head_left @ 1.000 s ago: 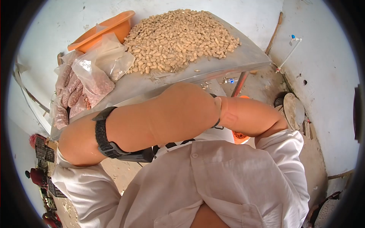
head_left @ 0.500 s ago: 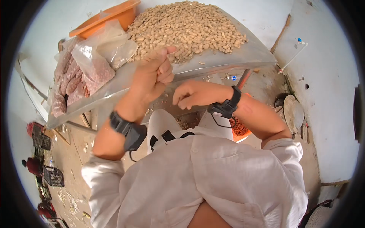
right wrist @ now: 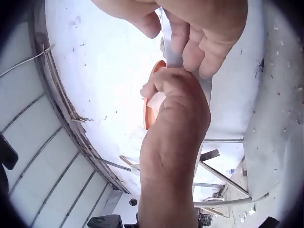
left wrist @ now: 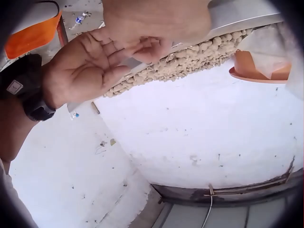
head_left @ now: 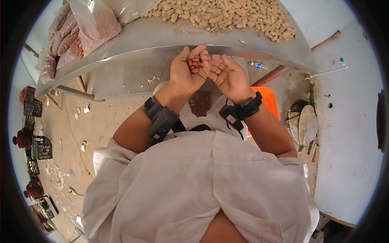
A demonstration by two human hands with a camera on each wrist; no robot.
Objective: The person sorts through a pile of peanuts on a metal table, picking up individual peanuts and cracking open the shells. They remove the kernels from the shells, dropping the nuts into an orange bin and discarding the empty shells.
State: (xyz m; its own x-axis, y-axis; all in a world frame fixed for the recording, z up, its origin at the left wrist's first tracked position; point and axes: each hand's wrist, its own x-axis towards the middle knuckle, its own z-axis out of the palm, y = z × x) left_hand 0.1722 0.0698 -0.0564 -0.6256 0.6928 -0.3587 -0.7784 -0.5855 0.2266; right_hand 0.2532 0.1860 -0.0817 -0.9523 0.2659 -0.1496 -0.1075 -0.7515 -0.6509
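Note:
Palm up and cupped, the left hand (head_left: 187, 73) holds several small red kernels (head_left: 195, 63) beside the front edge of the metal table (head_left: 150, 50). The right hand (head_left: 231, 79), also palm up with its fingers loosely extended, has its fingertips against or very near the left hand's fingers. In the left wrist view the right palm (left wrist: 83, 71) shows no kernels. The right wrist view shows the back of the left hand (right wrist: 175, 104) below the right fingers. Beyond the hands, a pile of unshelled peanuts (head_left: 227, 14) lies on the table.
Clear bags of pinkish kernels (head_left: 95, 24) lie at the table's left. An orange container (head_left: 265, 101) stands below, right of the right hand. Black crates (head_left: 41, 147) stand on the floor at far left. An orange basin (left wrist: 244, 66) shows in the left wrist view.
Both hands have turned palm up and come together, and red kernels now show in the left hand. The head view has tilted down, so the table appears higher.

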